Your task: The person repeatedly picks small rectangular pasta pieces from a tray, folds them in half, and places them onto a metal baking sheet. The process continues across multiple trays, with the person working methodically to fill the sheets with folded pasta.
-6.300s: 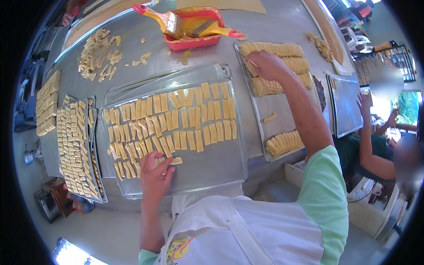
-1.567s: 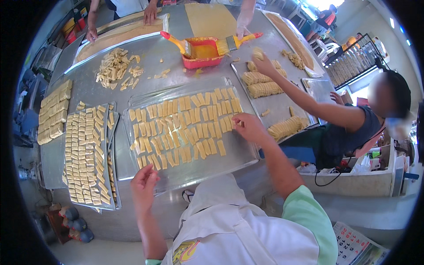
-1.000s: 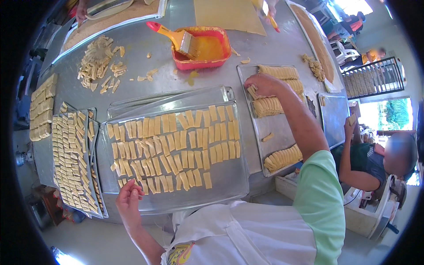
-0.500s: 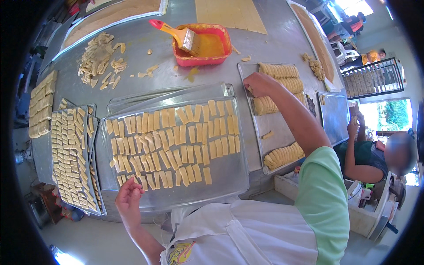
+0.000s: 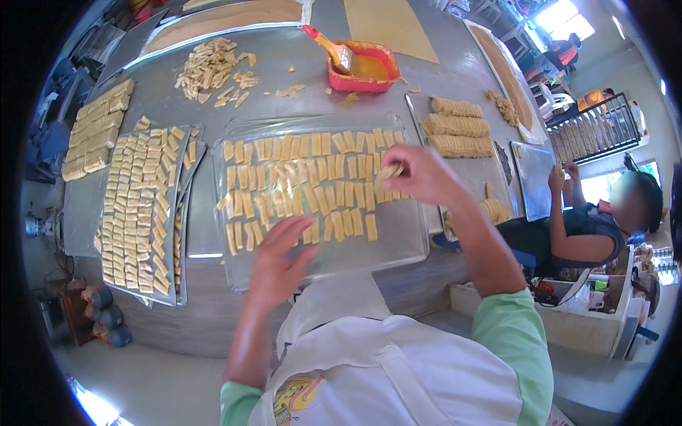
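A metal baking tray (image 5: 256,278) lies in front of me, bearing several rows of short pale dough strips (image 5: 326,143). Over its right end is my right hand (image 5: 426,177), closed on a small bunch of dough strips (image 5: 388,175). My left hand (image 5: 283,261) hovers at the lowest row with its fingers apart, covering some of the strips there; I see nothing in it. To the right, a second tray (image 5: 455,168) carries tightly stacked rows of dough strips (image 5: 458,126). My right forearm partly hides that tray's near end.
A red tub (image 5: 366,84) of yellow liquid with a brush (image 5: 334,50) stands at the back. Dough scraps (image 5: 206,67) are piled at far left. Loaded trays (image 5: 138,213) and stacked dough (image 5: 96,135) stand left. A person (image 5: 579,227) works at the right beside another tray (image 5: 536,181).
My right hand has come from the right tray to the middle tray, bringing a bunch of dough strips. My left hand has moved right and forward over the lowest row. The view has shifted.
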A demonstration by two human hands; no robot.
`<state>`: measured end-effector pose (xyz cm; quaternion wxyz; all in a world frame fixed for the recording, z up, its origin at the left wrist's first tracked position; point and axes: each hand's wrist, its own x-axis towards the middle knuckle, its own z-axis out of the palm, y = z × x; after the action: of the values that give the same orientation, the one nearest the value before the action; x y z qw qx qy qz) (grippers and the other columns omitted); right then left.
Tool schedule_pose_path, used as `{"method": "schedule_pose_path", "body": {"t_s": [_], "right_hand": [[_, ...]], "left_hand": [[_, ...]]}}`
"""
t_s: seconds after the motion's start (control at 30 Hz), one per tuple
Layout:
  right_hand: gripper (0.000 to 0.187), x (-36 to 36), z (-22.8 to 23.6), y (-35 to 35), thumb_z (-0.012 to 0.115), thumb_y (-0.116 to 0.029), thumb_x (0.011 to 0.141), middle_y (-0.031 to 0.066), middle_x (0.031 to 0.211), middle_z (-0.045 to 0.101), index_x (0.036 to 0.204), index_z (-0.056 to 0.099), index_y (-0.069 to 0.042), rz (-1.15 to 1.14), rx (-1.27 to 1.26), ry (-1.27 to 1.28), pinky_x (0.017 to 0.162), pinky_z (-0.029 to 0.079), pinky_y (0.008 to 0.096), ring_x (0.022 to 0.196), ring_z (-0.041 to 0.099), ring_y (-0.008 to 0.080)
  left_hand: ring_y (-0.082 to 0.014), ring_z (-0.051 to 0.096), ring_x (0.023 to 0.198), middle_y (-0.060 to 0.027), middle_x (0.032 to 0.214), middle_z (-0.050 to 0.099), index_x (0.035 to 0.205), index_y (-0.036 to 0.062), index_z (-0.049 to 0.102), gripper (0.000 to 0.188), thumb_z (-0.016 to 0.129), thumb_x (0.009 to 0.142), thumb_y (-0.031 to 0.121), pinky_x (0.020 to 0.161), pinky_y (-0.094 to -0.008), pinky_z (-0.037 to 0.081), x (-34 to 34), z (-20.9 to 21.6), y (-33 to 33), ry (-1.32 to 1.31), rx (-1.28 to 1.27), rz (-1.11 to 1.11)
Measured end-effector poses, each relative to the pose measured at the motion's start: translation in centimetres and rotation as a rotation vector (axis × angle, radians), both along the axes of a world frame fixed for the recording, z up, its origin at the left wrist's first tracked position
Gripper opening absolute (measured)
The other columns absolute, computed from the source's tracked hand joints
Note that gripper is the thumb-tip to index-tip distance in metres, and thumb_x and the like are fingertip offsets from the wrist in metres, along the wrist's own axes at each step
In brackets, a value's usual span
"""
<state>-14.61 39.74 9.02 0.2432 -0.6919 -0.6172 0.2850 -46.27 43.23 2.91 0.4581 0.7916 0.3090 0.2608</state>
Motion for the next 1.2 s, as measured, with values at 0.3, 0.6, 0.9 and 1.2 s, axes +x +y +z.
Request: {"method": "schedule_pose_path", "body": {"t_s": [0.3,0.6,0.9,1.2], "right_hand": [[0.03,-10.2,-3.8,-8.8,0.061,0.004,0.087,0.0054,0.095,0.064,0.116,0.056,-0.001,-0.238,0.007,0.733,0.076,0.052,0.0263,0.085,0.063,0.0114],[0.028,-4.7,-8.1,-12.3,0.063,0.0,0.087,0.0096,0.094,0.068,0.114,0.058,-0.001,-0.344,-0.208,0.502,0.074,0.053,0.0277,0.084,0.065,0.0139],[0.022,-2.0,-12.1,-7.0,0.063,-0.007,0.085,0.0177,0.096,0.068,0.107,0.062,-0.002,-0.173,0.07,-0.014,0.075,0.052,0.0398,0.087,0.067,0.0345],[0.027,-0.3,-11.5,-9.6,0.068,-0.004,0.086,0.0072,0.094,0.067,0.113,0.061,-0.002,-0.121,-0.09,0.531,0.068,0.05,0.0257,0.079,0.065,0.0126]], "left_hand": [[-0.0113,0.063,0.091,-0.0081,0.107,0.067,0.126,-0.0028,0.057,0.033,0.056,0.099,0.016,0.079,-0.0278,0.053,4.5,-2.5,-4.0,-0.314,-0.782,-0.112],[-0.0126,0.065,0.087,-0.0072,0.104,0.066,0.123,-0.0029,0.057,0.029,0.052,0.1,0.012,0.077,-0.0265,0.055,8.1,-5.8,-7.2,-0.211,-1.036,-0.014],[-0.013,0.065,0.089,-0.0079,0.109,0.061,0.126,-0.0018,0.052,0.029,0.049,0.1,0.011,0.077,-0.0251,0.056,9.7,-6.4,-7.5,-0.235,-1.118,0.246],[-0.0115,0.065,0.085,-0.0059,0.103,0.064,0.129,-0.0007,0.052,0.037,0.06,0.095,0.008,0.071,-0.0245,0.054,14.2,-6.8,-9.1,-0.248,-0.981,0.254]]}}
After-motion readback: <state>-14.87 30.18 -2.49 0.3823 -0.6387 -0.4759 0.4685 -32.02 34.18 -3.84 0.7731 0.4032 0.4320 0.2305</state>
